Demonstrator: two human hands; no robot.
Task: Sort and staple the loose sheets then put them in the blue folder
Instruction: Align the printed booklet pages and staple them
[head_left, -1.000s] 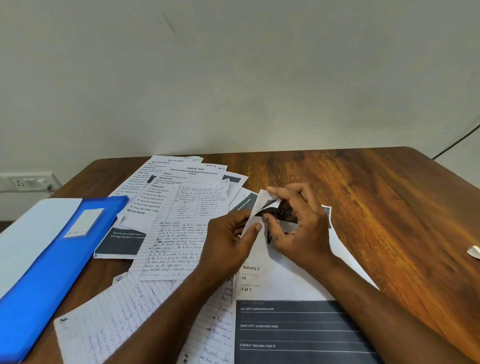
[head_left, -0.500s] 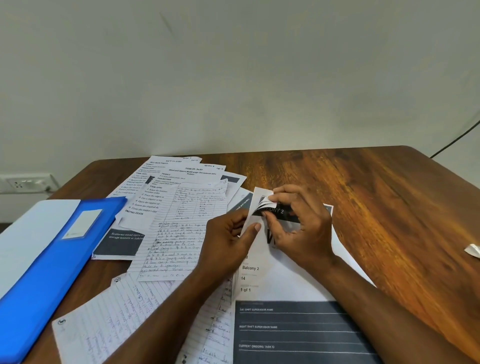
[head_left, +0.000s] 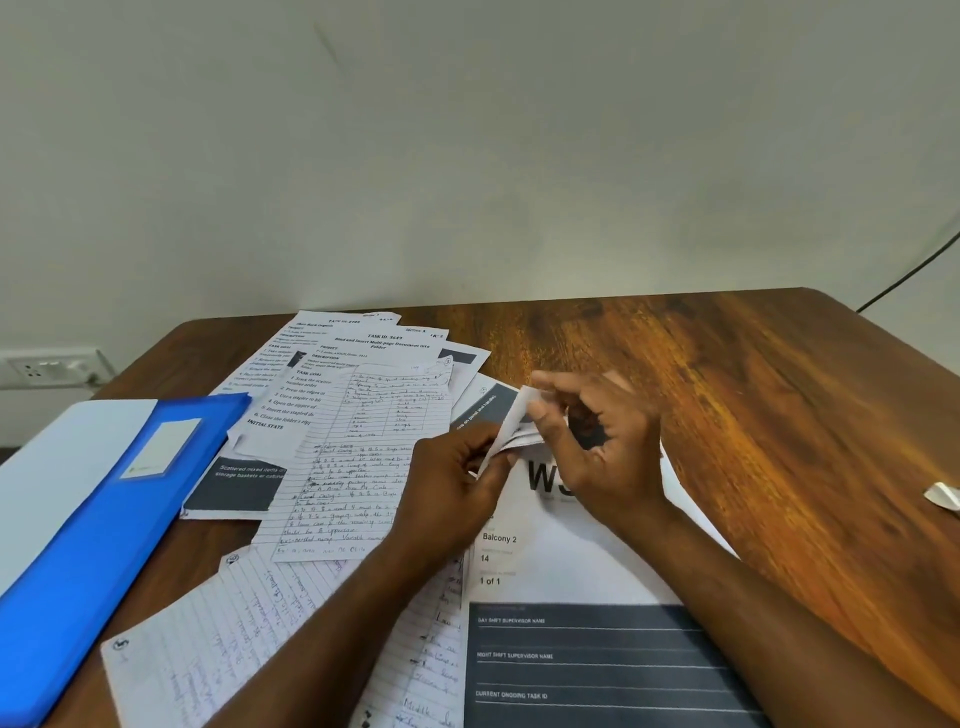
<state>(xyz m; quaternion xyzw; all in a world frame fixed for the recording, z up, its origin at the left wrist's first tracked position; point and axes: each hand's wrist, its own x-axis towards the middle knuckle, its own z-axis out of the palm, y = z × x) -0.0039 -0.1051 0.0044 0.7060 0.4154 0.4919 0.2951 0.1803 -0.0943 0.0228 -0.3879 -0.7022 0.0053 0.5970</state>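
A printed form (head_left: 566, 566) with a dark grey lower band lies in front of me on the wooden table (head_left: 753, 395). Its top left corner (head_left: 511, 436) is curled up from the table. My left hand (head_left: 454, 488) pinches that corner from the left, and my right hand (head_left: 597, 447) grips it from the right, fingers bent over the fold. Handwritten lined sheets (head_left: 358, 467) and typed sheets (head_left: 358, 358) lie scattered to the left. The blue folder (head_left: 98, 525) lies shut at the left edge, with a white label on its cover. No stapler shows.
A small white scrap (head_left: 943, 496) lies near the table's right edge. A wall socket (head_left: 47, 366) sits low on the wall at left. A dark cable (head_left: 909, 270) runs down the wall at the right. White paper (head_left: 57, 462) lies under the folder.
The form's top left corner has been lifted and curled further, and my right hand's fingers have shifted along it. My left hand has stayed in place.
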